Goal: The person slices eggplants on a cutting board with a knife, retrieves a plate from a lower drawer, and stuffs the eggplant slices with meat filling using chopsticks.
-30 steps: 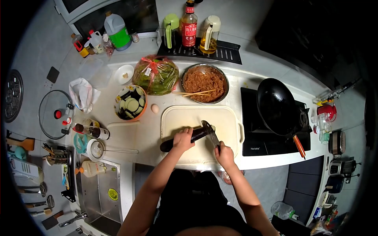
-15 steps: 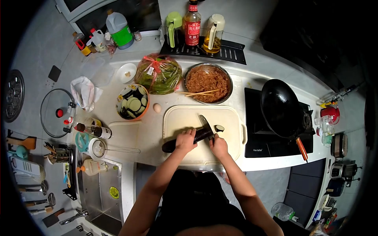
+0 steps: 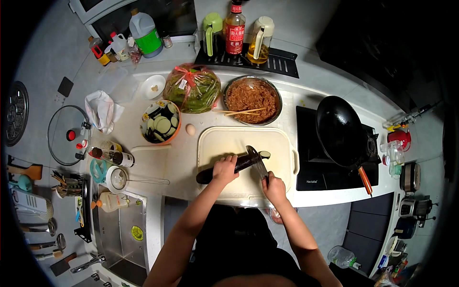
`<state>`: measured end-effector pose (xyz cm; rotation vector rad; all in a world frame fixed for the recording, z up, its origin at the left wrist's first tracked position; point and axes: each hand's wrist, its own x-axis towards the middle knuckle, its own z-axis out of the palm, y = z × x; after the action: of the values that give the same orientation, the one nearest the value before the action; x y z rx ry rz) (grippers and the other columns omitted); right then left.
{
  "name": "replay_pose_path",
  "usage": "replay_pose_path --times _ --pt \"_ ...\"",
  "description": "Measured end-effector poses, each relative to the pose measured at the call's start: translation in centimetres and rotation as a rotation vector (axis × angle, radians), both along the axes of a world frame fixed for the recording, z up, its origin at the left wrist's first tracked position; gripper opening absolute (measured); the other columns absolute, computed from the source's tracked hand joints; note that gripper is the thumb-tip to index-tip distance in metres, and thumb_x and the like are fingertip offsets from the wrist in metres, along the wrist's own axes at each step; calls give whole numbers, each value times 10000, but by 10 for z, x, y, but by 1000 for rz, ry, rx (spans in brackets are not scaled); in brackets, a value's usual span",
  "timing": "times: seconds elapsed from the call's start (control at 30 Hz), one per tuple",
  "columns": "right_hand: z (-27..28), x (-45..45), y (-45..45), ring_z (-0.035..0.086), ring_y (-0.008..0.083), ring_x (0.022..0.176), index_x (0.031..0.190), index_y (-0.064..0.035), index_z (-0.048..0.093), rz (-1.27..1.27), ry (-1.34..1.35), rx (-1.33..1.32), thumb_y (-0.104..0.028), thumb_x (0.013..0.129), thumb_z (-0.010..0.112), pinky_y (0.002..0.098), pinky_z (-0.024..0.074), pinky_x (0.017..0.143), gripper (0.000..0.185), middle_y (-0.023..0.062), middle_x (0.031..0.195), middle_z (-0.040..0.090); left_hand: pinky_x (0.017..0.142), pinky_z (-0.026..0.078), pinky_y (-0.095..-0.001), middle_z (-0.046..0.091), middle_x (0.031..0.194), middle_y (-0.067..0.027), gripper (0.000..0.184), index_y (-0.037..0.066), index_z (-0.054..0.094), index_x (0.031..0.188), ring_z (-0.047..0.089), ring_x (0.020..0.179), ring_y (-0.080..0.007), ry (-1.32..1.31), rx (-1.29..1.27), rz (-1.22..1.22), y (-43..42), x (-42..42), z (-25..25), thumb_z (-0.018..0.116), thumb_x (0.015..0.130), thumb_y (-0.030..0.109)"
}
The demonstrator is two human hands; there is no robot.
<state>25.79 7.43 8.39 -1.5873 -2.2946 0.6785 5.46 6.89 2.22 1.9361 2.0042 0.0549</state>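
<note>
Head view: left hand point(image 3: 225, 169) grasping eggplant point(image 3: 243, 163), mostly uncut; right hand point(image 3: 274, 188) clenching 1 knife point(image 3: 259, 166); cut slices point(image 3: 163, 126) in 1 bowl point(image 3: 175, 134).

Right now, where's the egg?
In the head view, the egg is on the counter, left of center, between the bowl of slices and the far left corner of the cutting board.

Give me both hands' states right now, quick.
Left hand: closed over the dark eggplant, holding it on the cutting board.
Right hand: closed, holding the knife.
</note>
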Motion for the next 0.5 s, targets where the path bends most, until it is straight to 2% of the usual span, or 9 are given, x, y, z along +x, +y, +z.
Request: replay_pose_path --times 0.23,0.37,0.5 --pt "-4 -10 16 579 395 596 775 23 501 39 -60 -59 -157 755 568 450 482 558 193 242 614 566 741 469 -364 535 1044 -80 658 84 427 1189 547 916 -250 10 11 -3 -1 0 0 686 639 337" --pt "-42 -32 34 569 404 584 773 29 502 48 -24 -43 -169 750 569 462 473 550 210 244 619 565 745 468 -365 533 1048 -76 655 85 423 1192 542 929 -248 12 25 -2 -2 0 -1 681 644 337" --pt "-58 -43 34 572 394 589 789 21 502 -17 -14 -24 -168 760 559 458 474 552 199 238 621 568 772 460 -359 526 1071 -81 656 77 420 1185 535 949 -243 18 13 12 -1 1 -1 682 642 335"
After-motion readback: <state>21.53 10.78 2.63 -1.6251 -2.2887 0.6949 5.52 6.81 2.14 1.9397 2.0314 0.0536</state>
